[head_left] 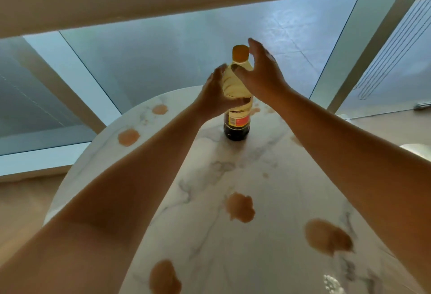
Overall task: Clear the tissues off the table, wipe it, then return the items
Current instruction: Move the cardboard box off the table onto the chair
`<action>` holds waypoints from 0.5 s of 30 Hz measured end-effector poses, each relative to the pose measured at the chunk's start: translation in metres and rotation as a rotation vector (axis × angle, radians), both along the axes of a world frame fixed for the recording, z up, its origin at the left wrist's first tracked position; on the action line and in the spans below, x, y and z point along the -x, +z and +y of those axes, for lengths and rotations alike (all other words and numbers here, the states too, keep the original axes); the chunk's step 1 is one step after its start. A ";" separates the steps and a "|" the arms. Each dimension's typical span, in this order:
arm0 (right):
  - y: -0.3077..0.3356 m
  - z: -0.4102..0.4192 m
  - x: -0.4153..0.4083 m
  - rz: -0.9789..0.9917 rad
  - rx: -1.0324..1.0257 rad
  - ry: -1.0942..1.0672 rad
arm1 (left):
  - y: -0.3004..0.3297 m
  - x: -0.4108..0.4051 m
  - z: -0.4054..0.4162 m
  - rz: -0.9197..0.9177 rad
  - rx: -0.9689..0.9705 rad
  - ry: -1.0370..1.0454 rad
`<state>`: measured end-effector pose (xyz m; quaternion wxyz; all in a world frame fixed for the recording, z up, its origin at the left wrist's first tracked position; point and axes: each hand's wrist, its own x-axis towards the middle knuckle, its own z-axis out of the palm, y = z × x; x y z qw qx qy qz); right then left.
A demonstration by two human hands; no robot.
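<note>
**Standing bottle, both hands at it**

Looking down from the head camera, I see the bottle (238, 98) standing upright on the far part of the round marble table (233, 177), its long axis vertical and its orange cap (240, 53) pointing up, away from the tabletop. A little dark liquid sits at the base; the rest of the body looks clear and yellowish, with a red and yellow label low down.

My left hand (215, 96) wraps the bottle's middle from the left side, fingers curled round the far side and thumb across the front, so that grip is closed on the bottle. My right hand (261, 72) is at the shoulder and neck, on the right side. Its fingers are spread fairly wide and nearly straight, the forefinger reaching up beside the cap and the thumb lying against the upper body. I cannot tell whether the fingertips actually touch the cap.

Brownish blotches lie about the tabletop: two at the left edge (128, 137), one near the middle (240, 207), two close to me (328, 236), and fainter ones right of the bottle.
</note>
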<state>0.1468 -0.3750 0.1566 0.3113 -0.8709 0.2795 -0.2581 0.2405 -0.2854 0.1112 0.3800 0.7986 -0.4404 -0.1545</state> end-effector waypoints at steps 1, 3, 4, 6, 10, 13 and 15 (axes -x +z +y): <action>0.000 -0.003 -0.004 0.014 0.002 0.025 | -0.003 -0.001 -0.005 0.042 0.025 0.016; 0.000 -0.007 -0.009 0.019 0.054 0.023 | -0.008 0.001 -0.009 0.089 0.072 0.067; 0.001 -0.007 -0.011 0.014 0.081 0.013 | -0.011 0.003 -0.009 0.093 0.091 0.095; 0.001 -0.002 -0.014 0.006 0.127 0.023 | -0.012 0.005 -0.004 0.091 0.126 0.135; 0.008 0.026 -0.015 -0.046 0.173 0.094 | -0.002 0.008 0.025 0.054 0.189 0.169; 0.022 0.059 -0.016 -0.113 0.171 0.130 | 0.013 0.011 0.062 0.052 0.236 0.200; 0.033 0.085 -0.019 -0.149 0.150 0.179 | 0.024 0.010 0.092 0.050 0.249 0.233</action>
